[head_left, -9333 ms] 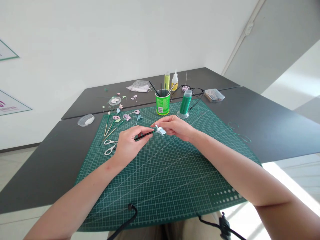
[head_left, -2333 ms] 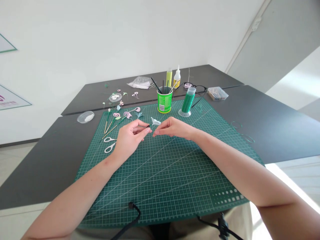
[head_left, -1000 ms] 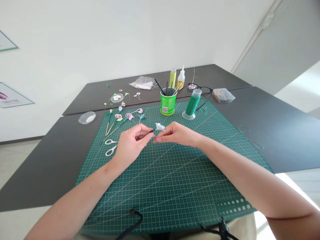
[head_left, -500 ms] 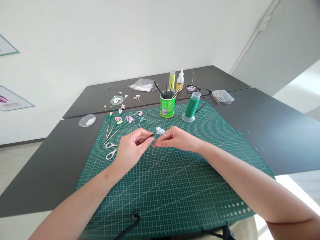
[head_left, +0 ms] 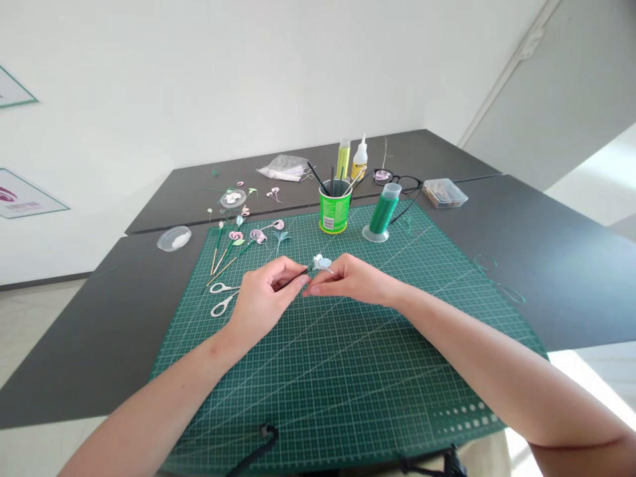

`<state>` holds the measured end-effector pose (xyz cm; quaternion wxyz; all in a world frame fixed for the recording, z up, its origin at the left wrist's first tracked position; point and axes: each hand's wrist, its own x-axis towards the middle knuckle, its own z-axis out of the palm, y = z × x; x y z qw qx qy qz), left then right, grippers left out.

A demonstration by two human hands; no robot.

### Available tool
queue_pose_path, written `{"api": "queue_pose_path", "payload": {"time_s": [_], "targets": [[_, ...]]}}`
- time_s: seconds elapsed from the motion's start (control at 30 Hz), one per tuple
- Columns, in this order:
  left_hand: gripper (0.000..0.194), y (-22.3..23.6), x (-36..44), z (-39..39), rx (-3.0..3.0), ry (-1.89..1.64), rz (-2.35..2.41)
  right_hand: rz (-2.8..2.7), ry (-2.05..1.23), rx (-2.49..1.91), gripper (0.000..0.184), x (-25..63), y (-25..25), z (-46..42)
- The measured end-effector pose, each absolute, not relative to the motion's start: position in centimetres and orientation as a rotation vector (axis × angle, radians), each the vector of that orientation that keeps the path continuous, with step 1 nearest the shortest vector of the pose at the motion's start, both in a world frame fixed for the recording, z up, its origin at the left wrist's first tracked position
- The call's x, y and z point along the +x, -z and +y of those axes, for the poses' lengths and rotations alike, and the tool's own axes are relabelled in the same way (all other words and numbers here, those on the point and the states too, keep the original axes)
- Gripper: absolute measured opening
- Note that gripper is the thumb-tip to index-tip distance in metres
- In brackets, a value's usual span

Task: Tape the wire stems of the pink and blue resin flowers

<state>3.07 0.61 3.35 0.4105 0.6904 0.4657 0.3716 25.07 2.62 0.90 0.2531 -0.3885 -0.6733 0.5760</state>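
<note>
I hold a pale blue flower (head_left: 322, 263) by its dark stem (head_left: 293, 279) over the mat (head_left: 342, 371).

My left hand (head_left: 263, 291) pinches the stem; my right hand (head_left: 352, 281) has its fingertips together just beside it, and whether they grip anything I cannot tell. Beyond stand the green cup (head_left: 334, 213) and the thread spool (head_left: 384, 211), then the glue bottle (head_left: 360, 159).

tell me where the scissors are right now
In the head view, the white-handled scissors lie on the left side of the green cutting mat, handles just left of the left hand, which hides the rest.
</note>
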Motion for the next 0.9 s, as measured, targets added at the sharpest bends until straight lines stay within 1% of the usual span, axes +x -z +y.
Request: {"api": "queue_pose_path", "payload": {"time_s": [0.43, 0.57, 0.77, 0.9], "targets": [[0.01, -3.0, 2.9, 0.6, 1.756, -0.941, 1.159, -1.876, -1.523, -1.065, 0.032, 25.4, -1.0, 2.7], [0.01, -2.8, 2.9, 0.7, 1.736, -0.943, 1.154, -1.889, -1.498, -1.041, 0.031, 25.4, -1.0, 2.6], [0.02, -3.1, 2.6, 1.1, 1.702, -0.951, 1.178, -1.955, -1.455, -1.01, 0.036, 25.2, -1.4, 2.2], [0.021, -3.2, 2.5, 1.2, 1.695, -0.943, 1.201, -1.97, -1.471, -0.964, 0.039, 25.8, -2.1, 2.0]]}}
